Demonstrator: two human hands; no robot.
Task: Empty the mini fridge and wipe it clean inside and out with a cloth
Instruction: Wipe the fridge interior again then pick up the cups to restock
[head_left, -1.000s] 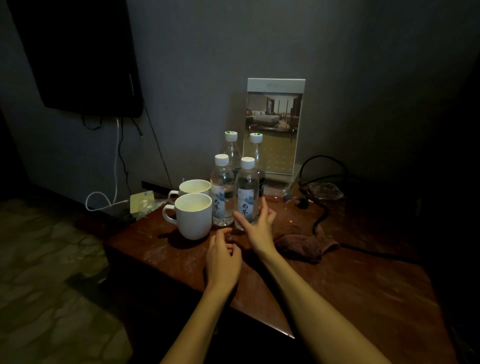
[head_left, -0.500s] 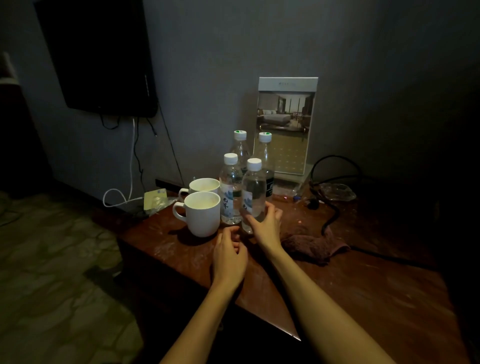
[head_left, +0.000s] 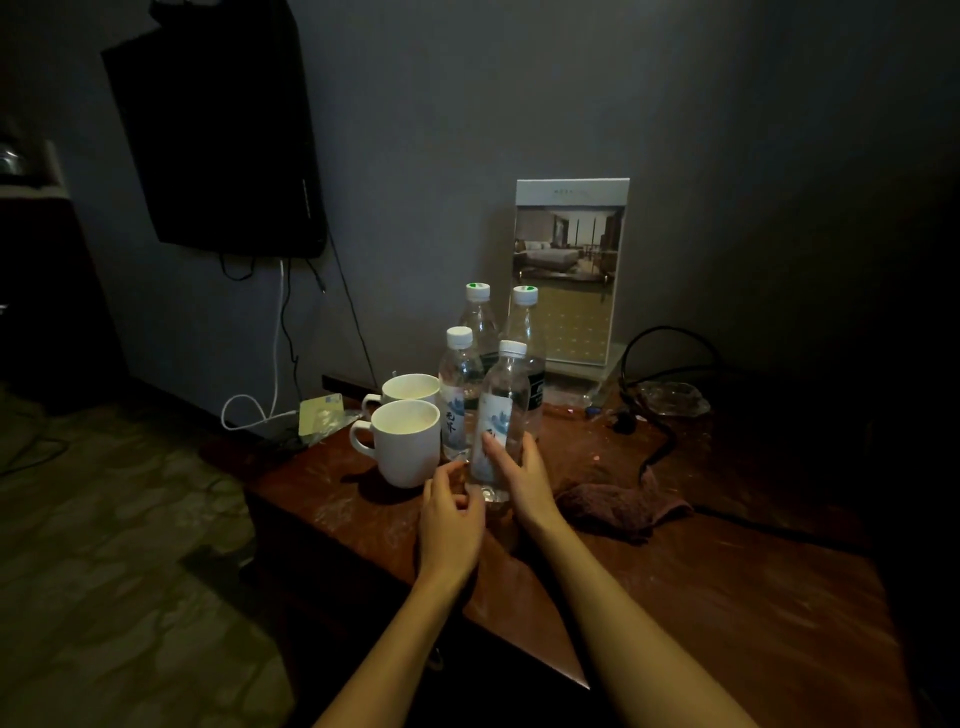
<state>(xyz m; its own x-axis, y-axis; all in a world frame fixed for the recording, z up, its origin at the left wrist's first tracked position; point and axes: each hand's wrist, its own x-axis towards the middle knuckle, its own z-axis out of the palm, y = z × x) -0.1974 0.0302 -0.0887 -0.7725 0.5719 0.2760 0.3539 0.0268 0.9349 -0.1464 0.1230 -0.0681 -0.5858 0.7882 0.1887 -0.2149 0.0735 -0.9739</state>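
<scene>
Held low on its label by the right hand (head_left: 525, 486), thumb across the front and fingers wrapped behind: the front water bottle (head_left: 503, 405), leaning a little, at the near edge of a cluster on the wooden table (head_left: 727, 582). Hard to say whether its base is on the wood or just off it. Just beside that base, the left hand (head_left: 449, 519), fingers curled towards the bottle; touching or not, impossible to tell in this dim light.

Directly behind, three more bottles (head_left: 458, 395), two with green-marked caps. To their left, two white mugs (head_left: 406, 441), one behind the other. Near the right wrist, a crumpled dark cloth (head_left: 618, 506) lying flat on the table. Further back, a standing picture card (head_left: 569, 270) against the wall and a black cable (head_left: 658, 447) looping across the wood.

No mini fridge in view.

Probably the emptying stage: placing or shifting a bottle among the things on top, wiping not yet begun. Next, most likely: steady the bottle upright without knocking its close neighbours or the mugs, let go, then reach right for the cloth.
</scene>
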